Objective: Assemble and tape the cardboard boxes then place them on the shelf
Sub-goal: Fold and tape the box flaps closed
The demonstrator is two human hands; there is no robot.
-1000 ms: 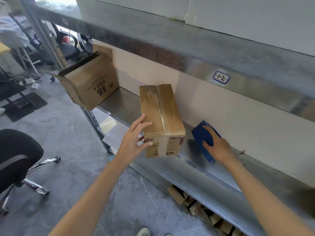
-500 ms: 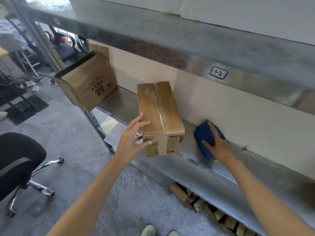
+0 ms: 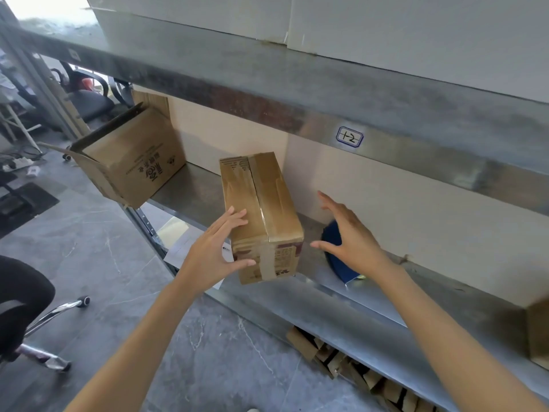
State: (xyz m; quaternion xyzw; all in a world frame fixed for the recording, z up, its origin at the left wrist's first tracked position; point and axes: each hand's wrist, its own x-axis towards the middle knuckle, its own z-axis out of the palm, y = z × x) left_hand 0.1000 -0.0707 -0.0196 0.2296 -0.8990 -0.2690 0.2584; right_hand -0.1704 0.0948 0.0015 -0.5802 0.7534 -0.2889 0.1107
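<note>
Spreads the left hand [image 3: 214,257] on the taped box [image 3: 261,215]: straight fingers flat along the top near its left edge, thumb stretched across the near end face. Holds the right hand [image 3: 347,239] open in the air just right of that box, fingers fanned, palm turned towards it, touching nothing. Hovers there above a blue object [image 3: 338,267] lying on the shelf [image 3: 395,295].

Sits between the two hands, on the middle shelf, near end at the front edge. Runs lengthwise from that front edge towards the back panel, tape seam along the top on the same line. Lies leftward of the right hand across a small gap; touches the left, so nearer to that one. Probably calls for bringing the right palm in against the right side, then pushing straight along the long axis, deeper onto the shelf.

Counts three cardboard boxes in view:
- one taped
- one open box [image 3: 127,162] tipped at the shelf's left end, flaps past the edge
- one box corner [image 3: 537,331] cut off at the right

Also one blue object and one label [image 3: 349,137] on the upper beam. One office chair [image 3: 17,307] near left, a second chair [image 3: 89,96] farther back. Under the shelf, cardboard scraps [image 3: 356,367], too jumbled to count.
</note>
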